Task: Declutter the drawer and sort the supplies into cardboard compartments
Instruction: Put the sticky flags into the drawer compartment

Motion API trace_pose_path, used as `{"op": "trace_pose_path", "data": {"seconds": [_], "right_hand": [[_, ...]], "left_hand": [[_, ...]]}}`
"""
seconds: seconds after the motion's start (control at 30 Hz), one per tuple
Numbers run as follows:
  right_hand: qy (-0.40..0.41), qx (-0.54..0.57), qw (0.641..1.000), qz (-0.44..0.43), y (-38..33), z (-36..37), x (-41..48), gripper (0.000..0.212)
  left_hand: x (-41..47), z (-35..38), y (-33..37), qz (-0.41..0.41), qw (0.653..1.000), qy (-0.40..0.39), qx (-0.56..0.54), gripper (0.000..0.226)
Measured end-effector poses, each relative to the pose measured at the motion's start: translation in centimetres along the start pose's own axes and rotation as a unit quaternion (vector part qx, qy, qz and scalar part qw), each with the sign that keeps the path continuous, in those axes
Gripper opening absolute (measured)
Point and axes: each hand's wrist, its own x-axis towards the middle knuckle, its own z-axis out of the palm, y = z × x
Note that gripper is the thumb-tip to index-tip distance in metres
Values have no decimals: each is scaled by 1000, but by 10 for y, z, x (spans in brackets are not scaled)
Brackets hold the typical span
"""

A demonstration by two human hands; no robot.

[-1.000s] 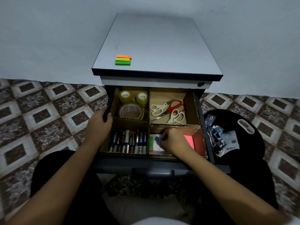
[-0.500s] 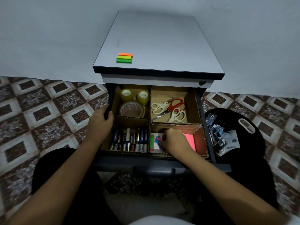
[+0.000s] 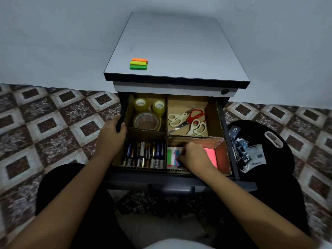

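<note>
**Q:** Patterned brown-and-white floor tiles (image 3: 53, 123) and a pale grey wall frame the scene; where does the grip sit?

**A:** In the near right cardboard compartment (image 3: 221, 153) of the dark metal drawer (image 3: 161, 180); the right hand (image 3: 193, 157) lies knuckles up, fingers curled onto the small coloured paper index tabs (image 3: 177, 156); whether it pinches one or only presses cannot be told; a pink square sticky-note pad (image 3: 211, 155) shows just right of it.

**Q:** And the other hand?

**A:** The left hand (image 3: 112, 135) grips the drawer's left wall, thumb hooked over the edge; between the hands stand the mixed cylindrical batteries (image 3: 143, 155); behind them are the clear tape rolls (image 3: 147, 114) and the red and cream scissors (image 3: 190, 121), each kind in its own compartment.

**Q:** Which relation governs the coming move?

**A:** The tabs lie touching the right fingertips on their left side, long axes running away from the person; the right hand is plainly nearer; a stack of orange and green sticky flags (image 3: 138, 64) remains on the grey cabinet top (image 3: 179, 51), well beyond the drawer, long axis crosswise, probably the last item to sort.

**Q:** What differs from a second ago?

**A:** Then a blue piece showed at the fingertips above the tabs; now it lies down among them; the left hand has stayed put.
</note>
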Motion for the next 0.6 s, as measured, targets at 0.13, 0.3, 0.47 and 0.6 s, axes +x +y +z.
{"op": "trace_pose_path", "data": {"seconds": [0.13, 0.3, 0.47, 0.6], "right_hand": [[-8, 11, 1000, 13, -1, 1, 2, 13], [-22, 35, 999, 33, -4, 2, 5, 11], [-29, 72, 996, 39, -3, 4, 7, 14], [-33, 100, 993, 46, -3, 2, 5, 15]], "left_hand": [[0, 0, 1, 1, 1000, 1, 3, 43], [-1, 0, 1, 0, 1000, 1, -1, 43], [0, 0, 1, 0, 1000, 0, -3, 43], [0, 0, 0, 1, 1000, 0, -3, 42]]}}
